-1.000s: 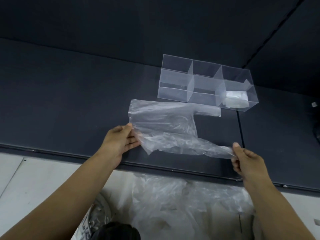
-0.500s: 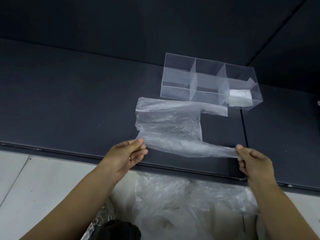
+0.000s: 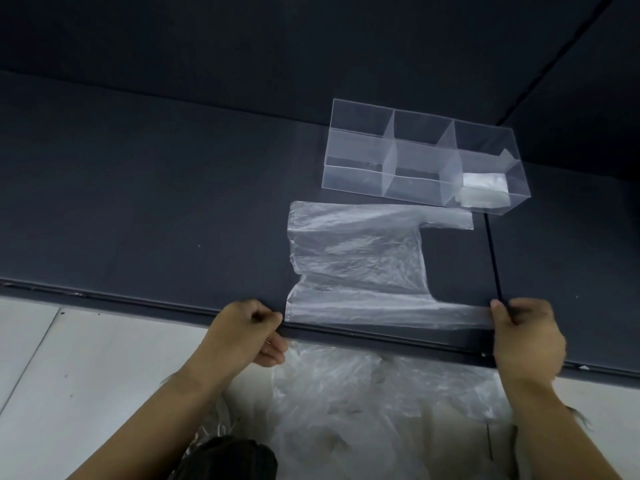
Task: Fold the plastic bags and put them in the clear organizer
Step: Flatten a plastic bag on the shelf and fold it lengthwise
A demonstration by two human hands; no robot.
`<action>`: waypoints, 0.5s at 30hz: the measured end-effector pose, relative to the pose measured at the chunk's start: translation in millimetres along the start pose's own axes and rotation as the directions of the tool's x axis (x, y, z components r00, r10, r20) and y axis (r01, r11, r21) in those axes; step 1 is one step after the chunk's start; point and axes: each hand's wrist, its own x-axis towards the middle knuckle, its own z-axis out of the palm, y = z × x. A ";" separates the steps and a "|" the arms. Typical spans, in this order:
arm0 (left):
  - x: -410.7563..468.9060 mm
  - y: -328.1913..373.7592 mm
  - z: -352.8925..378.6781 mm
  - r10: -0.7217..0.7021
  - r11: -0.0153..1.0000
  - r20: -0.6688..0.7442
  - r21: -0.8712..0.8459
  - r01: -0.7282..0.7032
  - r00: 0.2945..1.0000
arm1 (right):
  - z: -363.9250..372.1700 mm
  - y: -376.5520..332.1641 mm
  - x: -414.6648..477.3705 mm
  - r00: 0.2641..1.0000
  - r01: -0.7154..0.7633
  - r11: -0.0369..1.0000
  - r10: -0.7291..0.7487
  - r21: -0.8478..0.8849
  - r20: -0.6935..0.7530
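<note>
A clear plastic bag (image 3: 356,258) lies spread flat on the dark table (image 3: 156,202), its two handles pointing right. My left hand (image 3: 251,329) pinches the bag's near left corner at the table's front edge. My right hand (image 3: 523,336) pinches the end of the near handle. The near edge is stretched straight between both hands. Behind the bag stands the clear organizer (image 3: 420,161), divided into several compartments. A folded bag (image 3: 485,190) sits in its near right compartment.
A heap of loose clear plastic bags (image 3: 363,403) lies below the table's front edge, between my arms, over a pale floor. A dark seam (image 3: 493,258) runs across the tabletop by my right hand. Dark wall panels rise behind the organizer.
Both hands have pulled the bag's near edge toward me and taut, down to the table's front edge. The lifted, crumpled near part now lies flat and spread.
</note>
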 end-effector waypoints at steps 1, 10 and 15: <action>-0.7 0.1 0.0 0.105 0.986 -0.077 0.136 -0.094 0.991 | -1.4 -5.9 -2.4 0.999 0.009 0.999 -0.010 -0.032 -0.045; 10.9 -31.5 40.8 0.883 0.041 0.236 0.821 -0.569 0.405 | 46.9 -127.6 -87.0 0.541 0.695 0.638 -0.767 0.331 0.345; 2.6 -54.3 40.0 0.718 -0.053 0.339 0.897 -0.438 0.608 | 95.4 -115.7 -70.5 0.570 0.778 0.621 -0.630 -0.097 0.527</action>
